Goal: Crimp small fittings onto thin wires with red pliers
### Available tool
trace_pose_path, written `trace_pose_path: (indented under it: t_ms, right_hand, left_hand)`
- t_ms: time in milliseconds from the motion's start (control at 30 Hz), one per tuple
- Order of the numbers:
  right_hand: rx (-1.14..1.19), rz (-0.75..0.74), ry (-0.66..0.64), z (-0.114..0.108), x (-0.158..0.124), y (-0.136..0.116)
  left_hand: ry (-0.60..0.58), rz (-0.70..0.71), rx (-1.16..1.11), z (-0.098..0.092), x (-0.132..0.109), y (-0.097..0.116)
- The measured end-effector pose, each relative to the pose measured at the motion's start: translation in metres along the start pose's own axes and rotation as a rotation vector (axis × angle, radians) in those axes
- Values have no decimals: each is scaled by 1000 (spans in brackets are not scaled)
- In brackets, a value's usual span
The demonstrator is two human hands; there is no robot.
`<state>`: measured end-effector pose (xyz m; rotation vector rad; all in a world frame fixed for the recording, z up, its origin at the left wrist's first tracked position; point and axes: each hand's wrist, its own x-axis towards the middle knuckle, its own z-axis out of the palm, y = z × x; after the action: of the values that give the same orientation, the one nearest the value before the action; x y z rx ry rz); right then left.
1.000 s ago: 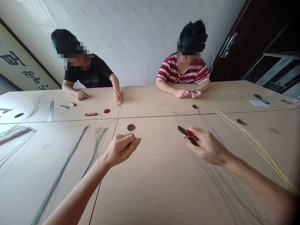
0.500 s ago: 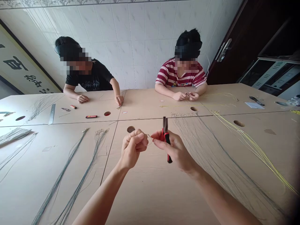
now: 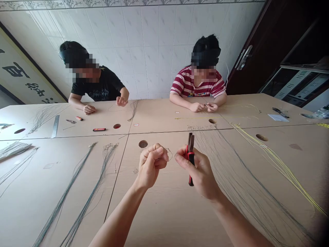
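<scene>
Left hand (image 3: 151, 164): curled into a fist above the table (image 3: 164, 219), thumb and forefinger pinched together on the wire.
Right hand (image 3: 199, 169): just beside the left, fingers wrapped tight round the pliers' handles.
Pliers (image 3: 190, 152): red and black handles, dark metal nose; the nose tips look closed.
Pliers' axis: nearly upright in the view, nose pointing up and away from the person, handle end sticking out below the fist.
Wire (image 3: 170, 153): thin, grey, bent in a small loop between the two hands.
Grey strands (image 3: 244, 178): fanned over the table right of the hands.
Far side: two people (image 3: 197, 85) seated, hands on the table.
</scene>
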<state>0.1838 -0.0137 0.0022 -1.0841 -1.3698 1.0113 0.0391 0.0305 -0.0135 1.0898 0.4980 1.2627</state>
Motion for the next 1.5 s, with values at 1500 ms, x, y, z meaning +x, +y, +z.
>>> trace_pose_path:
  t_ms: [1500]
  right_hand:
    - [556,333,-159,1,16,-3]
  left_hand:
    - [-133,-191,93,-3,-9,-7]
